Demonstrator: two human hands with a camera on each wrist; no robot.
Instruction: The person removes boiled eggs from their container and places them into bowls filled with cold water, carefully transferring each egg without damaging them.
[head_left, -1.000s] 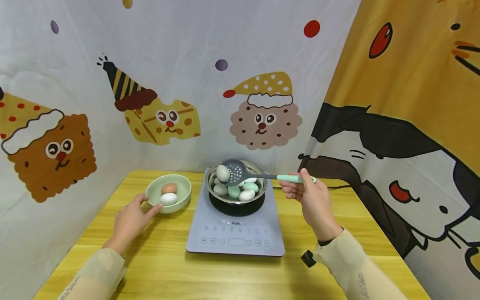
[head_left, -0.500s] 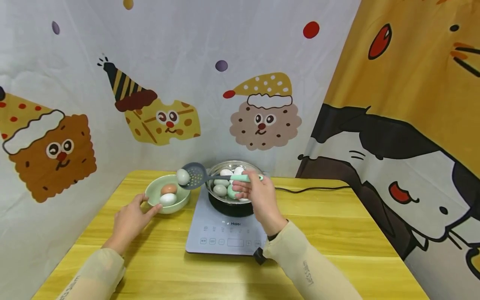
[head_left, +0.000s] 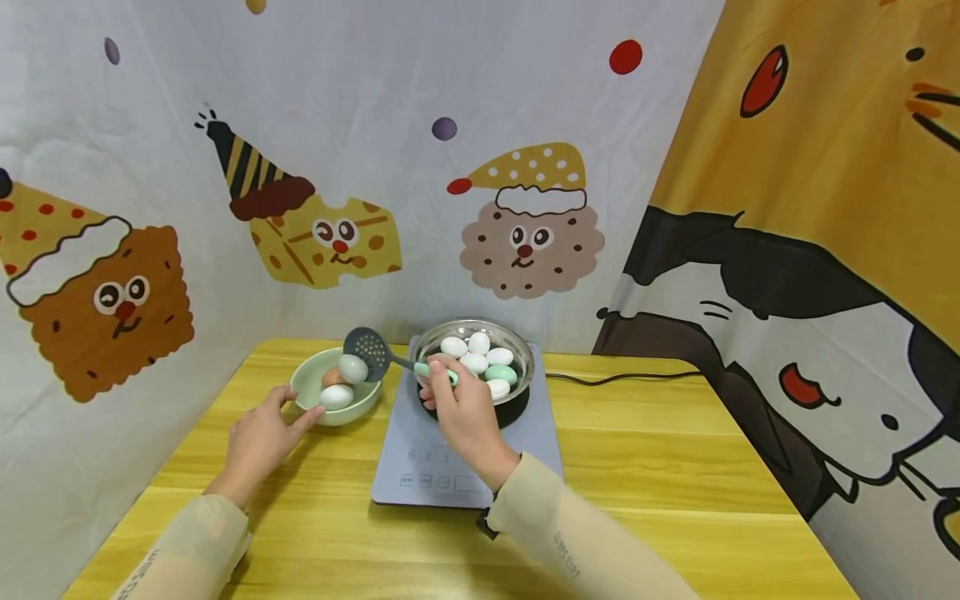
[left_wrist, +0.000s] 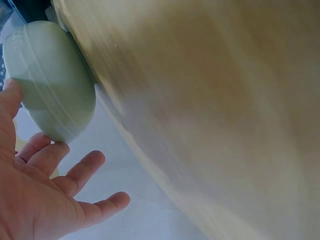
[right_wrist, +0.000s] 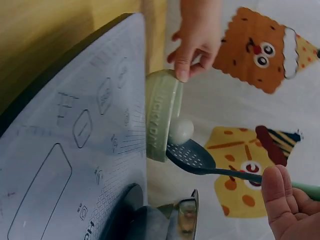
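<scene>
My right hand (head_left: 467, 408) grips the mint-green handle of a dark slotted skimmer (head_left: 365, 343). Its perforated head is tilted over a pale green bowl (head_left: 305, 380), and a greyish egg (head_left: 353, 368) sits at its lower edge; in the right wrist view that egg is at the bowl's rim. Inside the bowl lie a brown egg (head_left: 331, 378), partly hidden, and a white egg (head_left: 336, 397). With thumb and fingertips my left hand (head_left: 264, 437) holds the bowl's near left side, the other fingers spread in the left wrist view.
A steel pot (head_left: 525, 350) with several white and greenish eggs stands on a light induction cooker (head_left: 397, 467) right of the bowl. A black cord (head_left: 622, 379) runs right along the wooden table (head_left: 660, 467). A printed curtain (head_left: 420, 275) hangs behind.
The skimmer has travelled left from above the pot to the bowl, carrying the greyish egg, and its head has tilted down. My left hand stays on the bowl.
</scene>
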